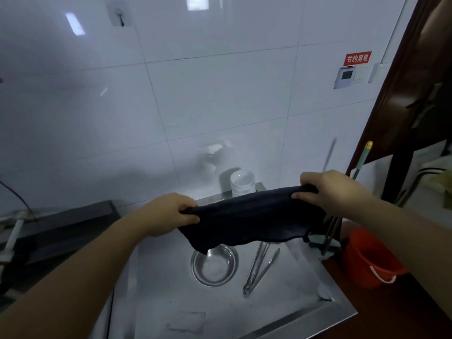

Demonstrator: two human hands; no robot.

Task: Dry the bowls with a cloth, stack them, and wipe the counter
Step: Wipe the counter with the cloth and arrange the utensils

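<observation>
A dark cloth (252,216) hangs stretched in the air above the steel counter (171,289). My left hand (168,212) grips its left end and my right hand (325,189) grips its right end. Behind the cloth, against the tiled wall, stands a stack of white bowls (242,183); its lower part is hidden by the cloth. A shallow steel bowl (214,265) sits upright on the counter below the cloth, its far rim covered by the hanging edge.
Metal tongs (260,267) lie on the counter right of the steel bowl. An orange bucket (367,258) stands on the floor at the right, with a mop handle (362,157) and a dark wooden door frame (396,99) behind it. A dark ledge (73,216) runs along the left.
</observation>
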